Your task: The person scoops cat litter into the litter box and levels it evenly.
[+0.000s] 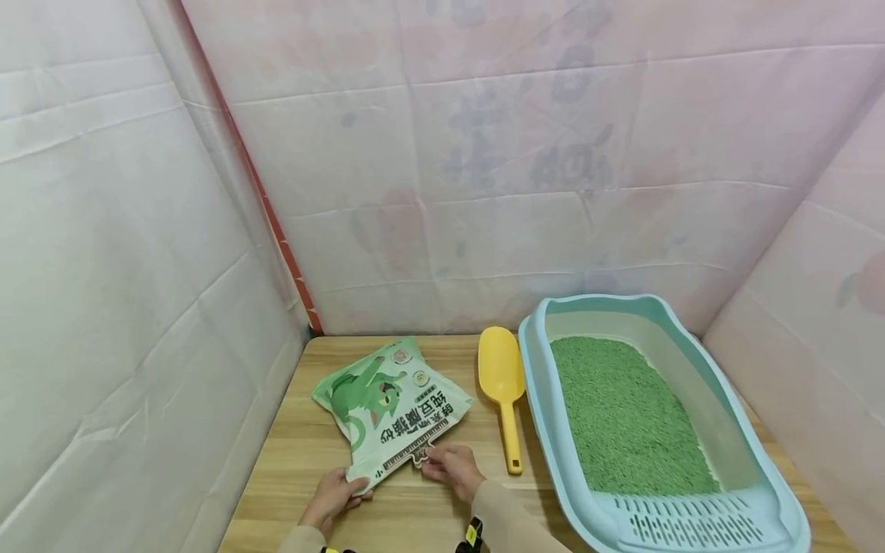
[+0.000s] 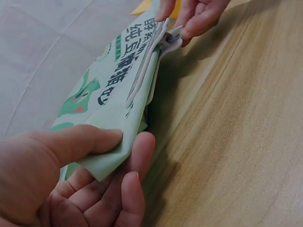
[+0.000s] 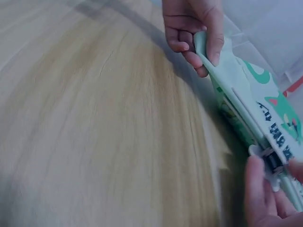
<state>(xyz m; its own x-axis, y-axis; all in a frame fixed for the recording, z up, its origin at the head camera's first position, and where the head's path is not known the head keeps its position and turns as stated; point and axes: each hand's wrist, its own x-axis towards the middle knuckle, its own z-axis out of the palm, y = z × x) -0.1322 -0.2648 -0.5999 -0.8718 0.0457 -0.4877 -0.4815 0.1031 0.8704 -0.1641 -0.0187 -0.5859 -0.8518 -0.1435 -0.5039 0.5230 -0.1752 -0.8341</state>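
Note:
A pale green cat litter bag [image 1: 373,399], printed with a green cat, lies tilted on the left half of the wooden table. My left hand [image 1: 330,495] pinches its near corner between thumb and fingers; in the left wrist view the thumb [image 2: 102,139] presses on top of the folded corner. Along the near edge runs a bag clip [image 1: 419,452] with a dark strip and a pale, shaped end piece. My right hand [image 1: 454,470] pinches that end piece, thumb above and fingers below, as the right wrist view shows.
Right of the bag lies a yellow scoop [image 1: 508,407], its handle toward me. Beside it stands a light blue litter box [image 1: 546,430] holding green pellets [image 1: 629,422], with a slotted front ledge. White cloth walls [image 1: 442,192] enclose the table.

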